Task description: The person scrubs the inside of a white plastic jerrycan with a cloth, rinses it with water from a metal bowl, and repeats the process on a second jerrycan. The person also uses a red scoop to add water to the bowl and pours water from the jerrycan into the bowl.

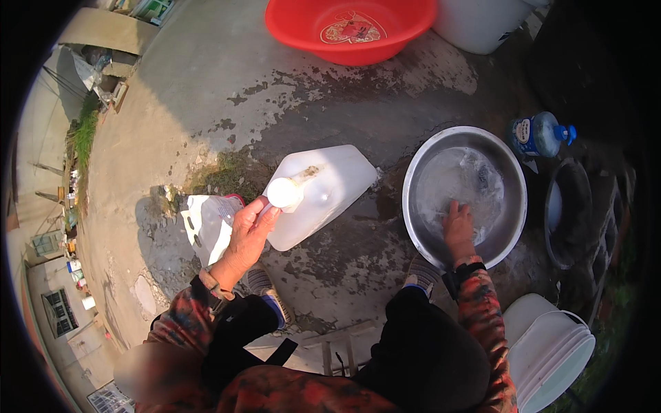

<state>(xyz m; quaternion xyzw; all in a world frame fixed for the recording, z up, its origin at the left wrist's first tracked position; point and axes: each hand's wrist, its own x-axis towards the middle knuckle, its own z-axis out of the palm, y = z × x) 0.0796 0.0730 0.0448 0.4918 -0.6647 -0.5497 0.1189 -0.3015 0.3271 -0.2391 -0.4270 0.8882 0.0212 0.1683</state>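
My left hand (249, 233) grips the handle of a large white plastic jug (322, 193) that stands on the wet concrete, its white cap (284, 192) facing up. My right hand (458, 230) reaches into a round metal basin (511, 180) holding water and foam, with fingers spread on something pale and hard to make out under the suds. I am seated, with my knees between the jug and the basin.
A red plastic basin (351, 27) and a white container (478, 24) sit at the far side. A blue-capped bottle (540, 134) and a dark round pan (568, 213) lie right of the metal basin. A white bucket (551, 347) stands at lower right, and another white jug (206, 227) lies left.
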